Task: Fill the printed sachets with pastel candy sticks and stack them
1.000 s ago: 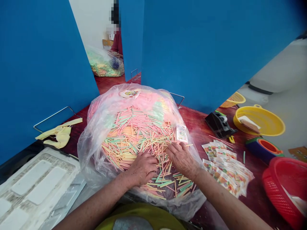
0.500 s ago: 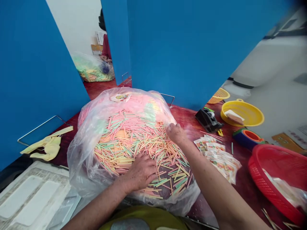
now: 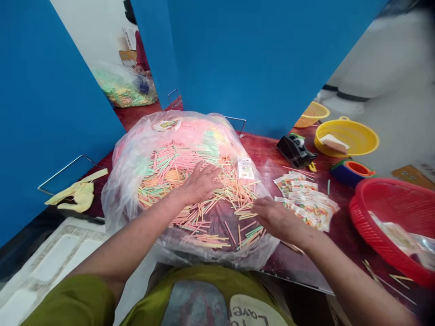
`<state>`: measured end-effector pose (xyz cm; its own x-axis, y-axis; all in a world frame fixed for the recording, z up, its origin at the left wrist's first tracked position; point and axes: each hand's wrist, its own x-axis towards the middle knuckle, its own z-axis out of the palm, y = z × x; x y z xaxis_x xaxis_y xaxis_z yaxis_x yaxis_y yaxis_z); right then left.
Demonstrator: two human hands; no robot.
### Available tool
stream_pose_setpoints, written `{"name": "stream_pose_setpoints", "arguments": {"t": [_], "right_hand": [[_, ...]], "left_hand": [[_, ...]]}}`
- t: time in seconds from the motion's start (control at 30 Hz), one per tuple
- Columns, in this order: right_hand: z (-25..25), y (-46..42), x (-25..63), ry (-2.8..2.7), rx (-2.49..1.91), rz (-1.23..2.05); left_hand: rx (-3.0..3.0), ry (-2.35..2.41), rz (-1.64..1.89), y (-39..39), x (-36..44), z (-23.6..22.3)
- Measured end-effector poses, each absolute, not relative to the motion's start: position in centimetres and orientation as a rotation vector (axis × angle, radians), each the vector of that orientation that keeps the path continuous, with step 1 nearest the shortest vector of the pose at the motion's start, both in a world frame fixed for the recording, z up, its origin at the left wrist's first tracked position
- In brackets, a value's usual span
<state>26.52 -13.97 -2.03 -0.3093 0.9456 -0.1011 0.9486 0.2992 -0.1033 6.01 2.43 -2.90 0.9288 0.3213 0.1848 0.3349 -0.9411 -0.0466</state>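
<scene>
A large clear plastic bag [image 3: 117,194] lies on the table, its mouth toward me. Thin pastel sticks [image 3: 173,158] in pink, green, yellow and orange are heaped in it. My left hand [image 3: 203,182] is over the middle of the heap, fingers spread, holding nothing. At the bag's right edge, my right hand [image 3: 278,219] hovers with fingers stretched out and nothing visible in them; its palm is hidden. A small printed packet [image 3: 245,168] rests on the sticks at the right. Beside my right hand, several similar packets [image 3: 311,203] are spread on the table.
A black tape dispenser [image 3: 295,150], a yellow basket [image 3: 363,138], tape rolls [image 3: 351,172] and a red basket [image 3: 390,217] stand at right. Blue panels [image 3: 238,63] rise behind. Yellow cloth [image 3: 81,197] and a white crate [image 3: 57,253] are at left. Another person's hand [image 3: 142,71] shows beyond.
My left hand has moved up over the heap and spread its fingers. My right hand has left the bag's upper right edge and come down toward me. A packet now shows on the sticks there.
</scene>
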Motion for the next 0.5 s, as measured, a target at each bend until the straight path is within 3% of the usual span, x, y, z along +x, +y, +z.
{"name": "stream_pose_setpoints", "arguments": {"t": [0.1, 0.2, 0.3, 0.5], "right_hand": [[-2.3, -15.7, 26.0, 2.601, 1.611, -0.522], [-3.6, -17.4, 25.3, 2.633, 1.588, -0.551], [-3.8, -16.9, 25.6, 2.767, 1.753, -0.62], [0.3, -11.8, 26.7, 2.978, 2.247, -0.904]], "left_hand": [[-3.078, -0.552, -0.261, 0.5, 2.7, -1.7], [-3.299, -0.407, 0.007, -3.3, -0.7, -1.9], [-3.341, -0.467, 0.052, -5.8, -2.7, -3.0], [-3.313, -0.91, -0.38, -2.6, -3.0, -1.1]]}}
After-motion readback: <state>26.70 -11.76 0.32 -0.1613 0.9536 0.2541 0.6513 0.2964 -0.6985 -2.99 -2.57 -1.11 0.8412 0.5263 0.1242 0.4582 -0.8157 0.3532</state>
